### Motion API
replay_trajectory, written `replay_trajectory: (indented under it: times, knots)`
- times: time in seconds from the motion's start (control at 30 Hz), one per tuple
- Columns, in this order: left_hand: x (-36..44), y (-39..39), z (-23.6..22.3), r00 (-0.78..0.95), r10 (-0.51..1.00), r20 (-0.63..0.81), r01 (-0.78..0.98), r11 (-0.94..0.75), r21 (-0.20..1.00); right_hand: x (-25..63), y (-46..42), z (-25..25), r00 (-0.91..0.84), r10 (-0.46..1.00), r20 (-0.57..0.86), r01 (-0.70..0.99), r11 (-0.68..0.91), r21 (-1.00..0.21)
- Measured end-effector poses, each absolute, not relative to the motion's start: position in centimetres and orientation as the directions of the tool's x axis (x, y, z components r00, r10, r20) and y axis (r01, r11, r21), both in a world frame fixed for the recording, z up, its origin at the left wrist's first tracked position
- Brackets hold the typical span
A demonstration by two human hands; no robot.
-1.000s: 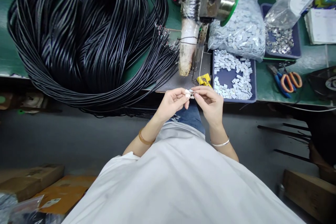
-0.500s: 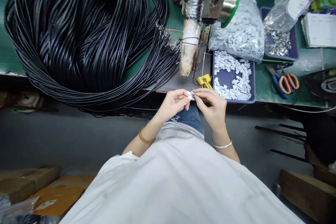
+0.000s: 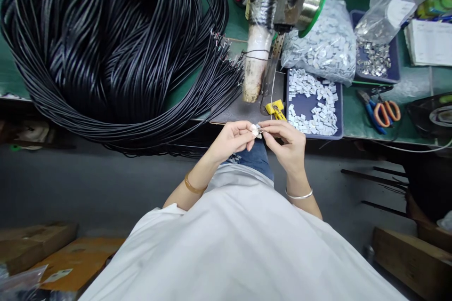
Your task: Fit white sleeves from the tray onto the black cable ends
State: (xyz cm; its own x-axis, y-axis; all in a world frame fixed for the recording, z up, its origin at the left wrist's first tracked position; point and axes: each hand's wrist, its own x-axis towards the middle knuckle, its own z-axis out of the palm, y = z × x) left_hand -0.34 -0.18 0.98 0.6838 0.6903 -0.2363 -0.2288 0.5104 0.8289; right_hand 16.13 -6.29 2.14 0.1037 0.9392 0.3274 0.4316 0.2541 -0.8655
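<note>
Just in front of the bench edge, my left hand and my right hand meet fingertip to fingertip. My left thumb and fingers pinch a small white piece; some of the white may be a covering on the fingertips. My right hand is closed in a pinch against it, on something thin and greyish too small to name. Close beyond my right hand lie a yellow tool and a blue tray of small pale rectangular pieces.
Large coils of black cable fill the left of the green bench. A wrapped nozzle hangs ahead, beside a solder spool. To the right are a bag of pale pieces, a tray of metal parts and orange-handled scissors.
Both hands stay together in nearly the same place, with only slight finger movement. The whole view has shifted a little.
</note>
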Motion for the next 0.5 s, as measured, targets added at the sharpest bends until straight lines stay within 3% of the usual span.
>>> replay_trajectory:
  times: [0.37, 0.5]
  knots:
    - [-0.20, -0.17, 0.57, 0.670, 0.698, -0.253, -0.211, 0.507, 0.836, 16.29, -6.20, 1.74, 0.111, 0.944, 0.312, 0.446, 0.233, -0.864]
    - [-0.16, -0.06, 0.73, 0.685, 0.679, -0.264, -0.168, 0.500, 0.849, 16.36, -6.38, 1.94, 0.040, 0.922, 0.385, 0.549, 0.301, -0.780]
